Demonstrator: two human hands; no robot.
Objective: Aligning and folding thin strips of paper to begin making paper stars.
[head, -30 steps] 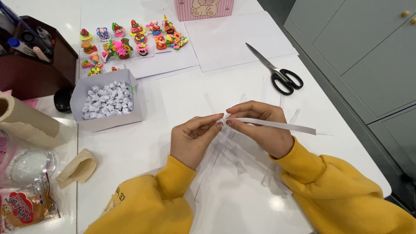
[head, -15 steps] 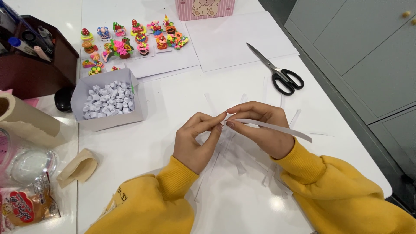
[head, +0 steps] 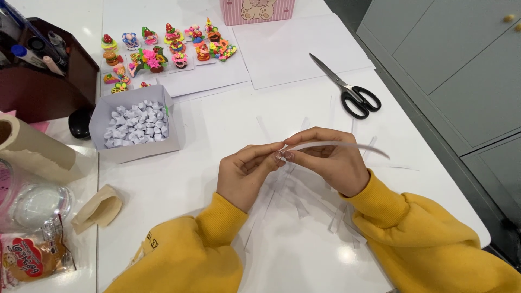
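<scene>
White paper strip [head: 336, 145]: pinched at its left end between the fingertips of the left hand [head: 247, 173] and right hand [head: 328, 160], held above the counter [head: 217, 135], its free end trailing right. Loose strips [head: 304, 203] lie beneath; box of folded paper stars [head: 135, 127] and scissors [head: 350, 89] are kept within reach.

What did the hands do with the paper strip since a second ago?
The strip slid left through the right hand, so its free end sticks out less and bows upward. The left hand closed up to the right one's fingertips. Scissors and box stayed put.
</scene>
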